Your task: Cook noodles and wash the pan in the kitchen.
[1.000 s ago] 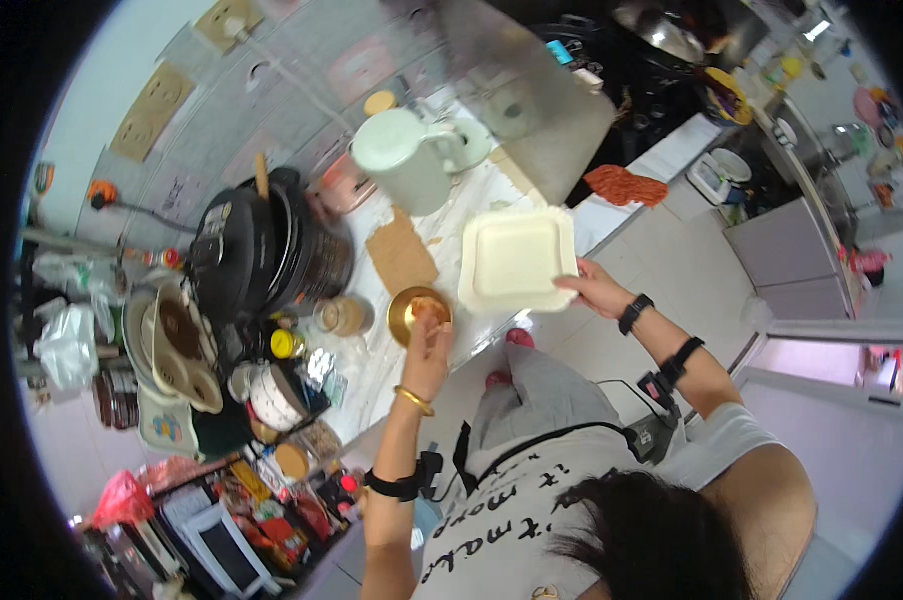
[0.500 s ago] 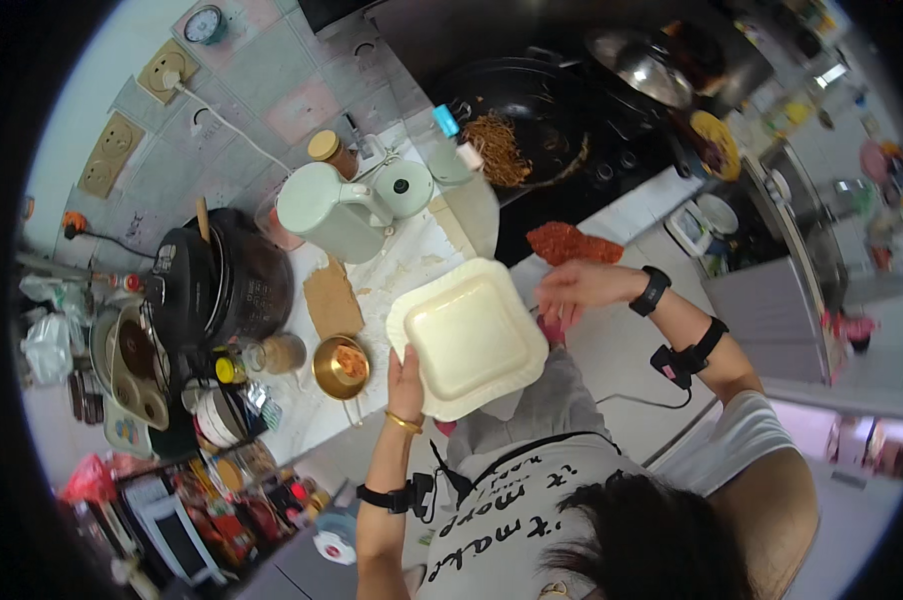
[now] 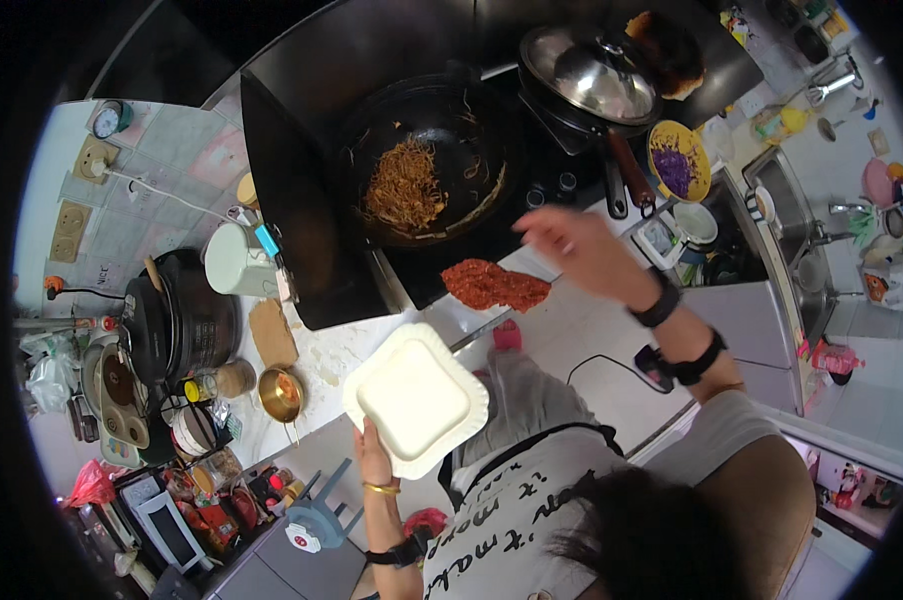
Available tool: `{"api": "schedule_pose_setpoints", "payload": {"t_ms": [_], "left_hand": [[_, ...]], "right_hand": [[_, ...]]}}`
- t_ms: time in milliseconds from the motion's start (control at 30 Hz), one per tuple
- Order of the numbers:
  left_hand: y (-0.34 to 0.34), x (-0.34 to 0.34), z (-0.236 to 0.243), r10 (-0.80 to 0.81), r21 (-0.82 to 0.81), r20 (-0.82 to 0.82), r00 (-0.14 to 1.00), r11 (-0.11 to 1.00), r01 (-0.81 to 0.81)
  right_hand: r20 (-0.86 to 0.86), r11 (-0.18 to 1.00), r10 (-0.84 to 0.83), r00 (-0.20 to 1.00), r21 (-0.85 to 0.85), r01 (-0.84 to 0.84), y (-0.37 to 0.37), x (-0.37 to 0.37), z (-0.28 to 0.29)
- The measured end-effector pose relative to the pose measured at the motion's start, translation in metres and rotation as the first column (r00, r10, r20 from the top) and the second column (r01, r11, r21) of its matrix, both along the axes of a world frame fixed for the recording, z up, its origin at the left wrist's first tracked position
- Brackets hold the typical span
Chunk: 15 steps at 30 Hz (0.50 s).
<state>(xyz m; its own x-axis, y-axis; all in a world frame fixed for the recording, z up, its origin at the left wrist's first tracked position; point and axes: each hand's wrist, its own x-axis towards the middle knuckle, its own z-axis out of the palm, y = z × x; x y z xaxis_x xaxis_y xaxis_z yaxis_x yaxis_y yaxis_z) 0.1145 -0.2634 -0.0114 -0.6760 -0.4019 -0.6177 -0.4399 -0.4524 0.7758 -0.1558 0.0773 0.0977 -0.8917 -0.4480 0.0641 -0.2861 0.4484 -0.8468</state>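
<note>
My left hand (image 3: 372, 450) grips a square cream plate (image 3: 416, 400) with a scalloped rim by its lower left. My right hand (image 3: 572, 250) is raised above the stove's front edge, fingers loosely apart and somewhat blurred. Just below and left of it lies an orange-red cloth (image 3: 492, 288) on the edge. Beyond, a black wok (image 3: 472, 125) holds a heap of brown shredded food (image 3: 405, 182). A brass bowl (image 3: 281, 385) with food in it sits on the counter left of the plate.
A steel-lidded pan (image 3: 582, 80), a yellow bowl of purple shreds (image 3: 679, 170) and the sink (image 3: 802, 220) are to the right. A metal splash guard (image 3: 292, 200) borders the wok. At left are a pale green kettle (image 3: 234, 258), an electric pressure cooker (image 3: 192, 330) and a crowded shelf (image 3: 202, 510).
The plate passed from my right hand to my left, which left the brass bowl. My right hand moved up toward the stove. The view swung so the whole wok shows.
</note>
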Motion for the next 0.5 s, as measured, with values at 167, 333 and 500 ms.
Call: {"api": "schedule_pose_setpoints", "payload": {"t_ms": [167,333,500], "left_hand": [[0.028,-0.012,0.001,-0.015,0.028,-0.053,0.998,0.999,0.017],[0.048,-0.008,-0.014,-0.109,0.029,-0.082,0.991,0.993,0.112],[0.054,-0.002,-0.011,-0.107,0.017,-0.109,0.988,0.994,0.110]], "right_hand": [[-0.137,0.923,-0.383,0.914,-0.020,0.384,0.081,-0.011,0.038],[-0.125,0.913,-0.408,0.904,-0.033,0.407,0.113,0.025,0.043],[0.015,0.933,-0.359,0.933,-0.038,0.359,0.094,0.074,0.028]]}}
